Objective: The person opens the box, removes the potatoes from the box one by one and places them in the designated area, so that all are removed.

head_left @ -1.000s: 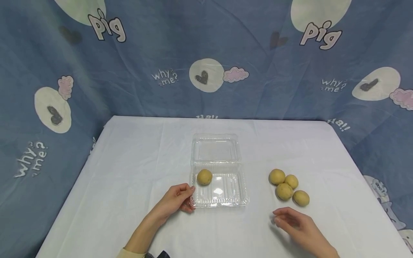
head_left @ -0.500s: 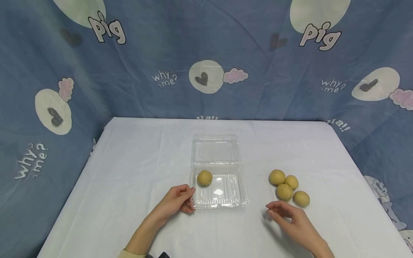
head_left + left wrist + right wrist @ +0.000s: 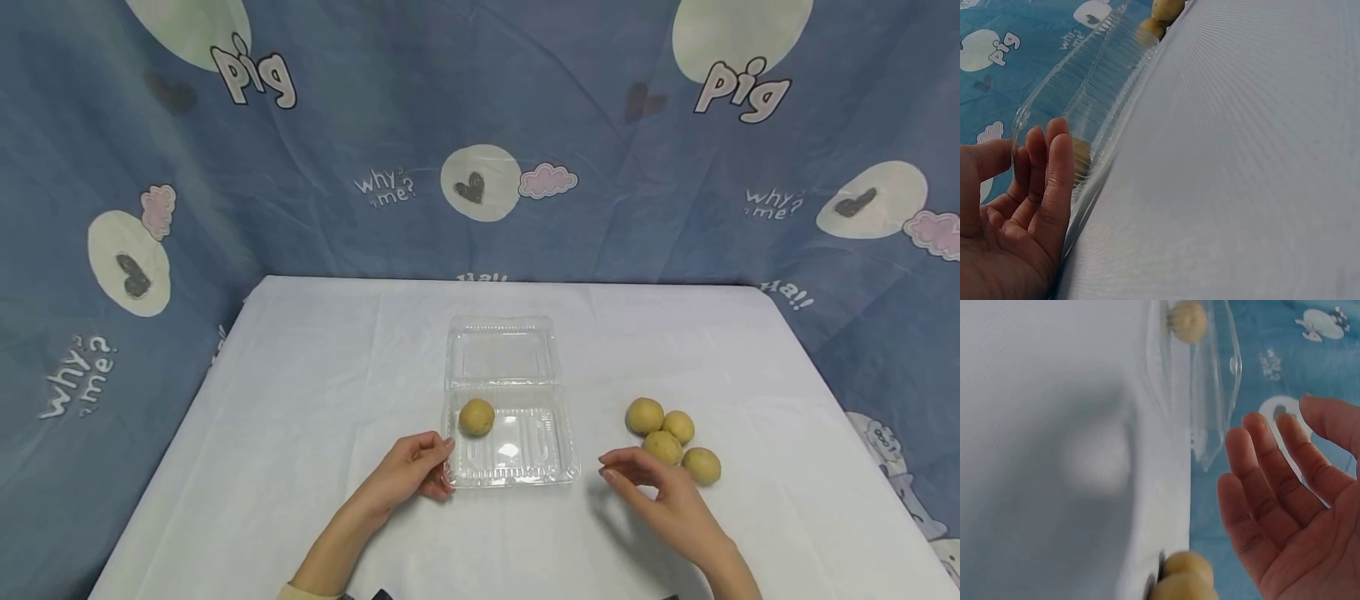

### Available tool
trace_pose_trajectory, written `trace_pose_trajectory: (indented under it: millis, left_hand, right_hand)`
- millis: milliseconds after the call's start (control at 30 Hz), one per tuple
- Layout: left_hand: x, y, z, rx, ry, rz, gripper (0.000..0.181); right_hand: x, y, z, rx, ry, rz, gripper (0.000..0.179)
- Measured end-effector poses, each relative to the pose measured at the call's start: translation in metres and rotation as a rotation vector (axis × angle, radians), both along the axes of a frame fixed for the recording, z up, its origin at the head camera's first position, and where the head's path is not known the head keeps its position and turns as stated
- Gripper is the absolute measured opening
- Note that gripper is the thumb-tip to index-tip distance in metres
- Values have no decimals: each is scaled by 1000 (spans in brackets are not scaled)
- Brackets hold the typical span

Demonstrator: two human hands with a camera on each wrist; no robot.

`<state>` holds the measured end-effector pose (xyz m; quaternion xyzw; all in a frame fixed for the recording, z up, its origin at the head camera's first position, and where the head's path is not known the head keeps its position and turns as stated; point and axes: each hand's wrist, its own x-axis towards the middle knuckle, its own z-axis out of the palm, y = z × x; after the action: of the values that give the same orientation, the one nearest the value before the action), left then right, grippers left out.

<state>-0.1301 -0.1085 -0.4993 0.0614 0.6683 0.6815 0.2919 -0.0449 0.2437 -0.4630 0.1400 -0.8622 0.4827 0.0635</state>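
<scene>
A clear plastic clamshell container (image 3: 517, 450) lies with its lid (image 3: 502, 350) folded back on the white table. One round yellow potato (image 3: 476, 417) sits at the back left of its base. My left hand (image 3: 416, 467) pinches the container's left rim; in the left wrist view the thumb and fingers (image 3: 1057, 187) lie on either side of that rim. To the right of the container, my right hand (image 3: 660, 496) hovers over the table, holding nothing, its fingers (image 3: 1260, 487) loosely bent. Just beyond it lies a cluster of several potatoes (image 3: 645, 415), one partly covered by the hand.
White cloth covers the table (image 3: 322, 358). Behind and at both sides hangs a blue printed curtain (image 3: 315, 225). A small dark object (image 3: 381, 594) shows at the bottom edge, near the left sleeve.
My right hand has moved leftward and a little away from me, past the front of the potato cluster toward the container. The left hand keeps its hold on the rim.
</scene>
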Motion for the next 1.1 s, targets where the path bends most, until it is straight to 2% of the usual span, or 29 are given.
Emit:
trace_pose_trajectory:
  millis: [200,433,833,1100]
  left_hand:
    - [0,1,0,5,2,-5,31]
    - [0,1,-2,0,0,-1,30]
    - [0,1,2,1,-6,2,34]
    - [1,1,1,-6,-7,4,34]
  right_hand:
    - [-7,-11,0,-35,8,63,15]
    - [-14,-24,3,-32,6,62,15]
    - [-30,-42,1,-3,94,100,20]
    - [-36,-51,7,-16,39,147,12]
